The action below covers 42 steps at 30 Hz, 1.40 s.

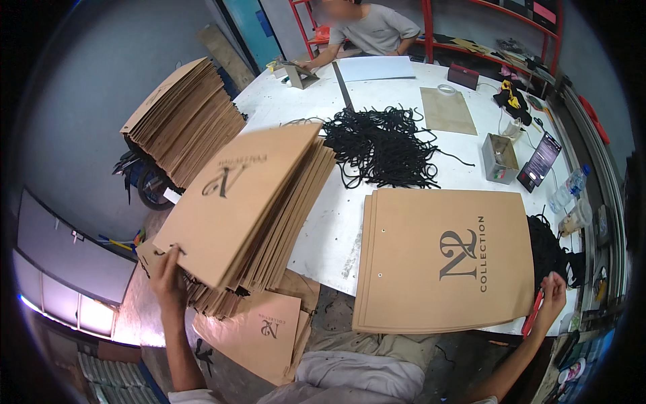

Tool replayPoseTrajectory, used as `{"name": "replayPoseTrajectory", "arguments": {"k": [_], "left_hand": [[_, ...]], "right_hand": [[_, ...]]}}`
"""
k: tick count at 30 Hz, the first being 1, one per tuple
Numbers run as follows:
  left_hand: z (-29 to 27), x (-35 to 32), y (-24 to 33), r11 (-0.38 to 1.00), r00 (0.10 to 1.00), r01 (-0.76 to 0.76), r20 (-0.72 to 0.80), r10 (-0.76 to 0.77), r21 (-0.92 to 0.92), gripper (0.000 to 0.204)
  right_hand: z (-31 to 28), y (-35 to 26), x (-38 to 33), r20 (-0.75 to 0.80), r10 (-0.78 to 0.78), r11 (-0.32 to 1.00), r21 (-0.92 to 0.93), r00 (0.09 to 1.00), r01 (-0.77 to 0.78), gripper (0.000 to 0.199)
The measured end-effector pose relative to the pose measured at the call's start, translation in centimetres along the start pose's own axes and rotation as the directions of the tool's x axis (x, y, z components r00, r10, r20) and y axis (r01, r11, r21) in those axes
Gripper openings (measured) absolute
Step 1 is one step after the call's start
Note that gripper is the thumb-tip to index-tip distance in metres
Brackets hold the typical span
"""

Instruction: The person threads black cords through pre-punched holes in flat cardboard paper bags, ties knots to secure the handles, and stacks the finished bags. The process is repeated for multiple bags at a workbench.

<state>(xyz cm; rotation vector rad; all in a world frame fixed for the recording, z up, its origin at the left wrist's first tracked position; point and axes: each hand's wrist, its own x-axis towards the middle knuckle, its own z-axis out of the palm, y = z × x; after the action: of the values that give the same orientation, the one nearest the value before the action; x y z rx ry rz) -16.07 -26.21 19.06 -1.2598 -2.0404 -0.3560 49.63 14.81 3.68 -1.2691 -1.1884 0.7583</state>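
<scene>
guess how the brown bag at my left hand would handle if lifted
The brown bag at your left hand is probably stiff, since its face looks flat. It may feel light, as the stacked bags look thin.

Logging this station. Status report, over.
Left hand on tall bag stack. Right hand beside flat bag stack, hold unclear. Black cords near right hand.

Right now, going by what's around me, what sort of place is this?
Probably a small workshop handling paper bags: I can see stacks of flat brown bags, a heap of black cords on a big white table, and red shelves behind.
</scene>
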Motion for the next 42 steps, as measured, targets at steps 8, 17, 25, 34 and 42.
{"name": "replayPoseTrajectory", "arguments": {"k": [8,17,25,34,42], "left_hand": [[4.1,-4.8,-5.8,0.996,0.986,0.061,0.157,-0.051,-0.063,0.054],[-1.4,0.7,9.3,0.991,0.935,-0.107,-0.346,0.074,-0.079,0.024],[10.4,0.7,24.5,0.574,0.972,-0.100,0.044,0.233,-0.813,0.030],[19.4,2.3,30.6,0.186,0.685,0.709,0.727,0.046,-0.680,0.039],[19.9,3.0,31.2,0.006,0.604,0.796,0.796,0.053,-0.605,0.049]], "right_hand": [[-6.2,11.8,12.4,0.202,-0.106,0.476,-0.849,0.974,0.228,0.045],[-1.7,6.3,8.3,-0.074,-0.356,0.420,-0.903,0.932,0.088,0.020],[12.1,-4.3,-0.1,0.281,-0.333,0.871,-0.274,0.900,0.407,0.011],[12.6,-4.2,-6.9,0.722,-0.154,0.686,-0.414,0.675,0.599,0.018],[21.2,-6.4,-8.6,0.736,-0.234,0.678,-0.345,0.636,0.649,0.039]]}}
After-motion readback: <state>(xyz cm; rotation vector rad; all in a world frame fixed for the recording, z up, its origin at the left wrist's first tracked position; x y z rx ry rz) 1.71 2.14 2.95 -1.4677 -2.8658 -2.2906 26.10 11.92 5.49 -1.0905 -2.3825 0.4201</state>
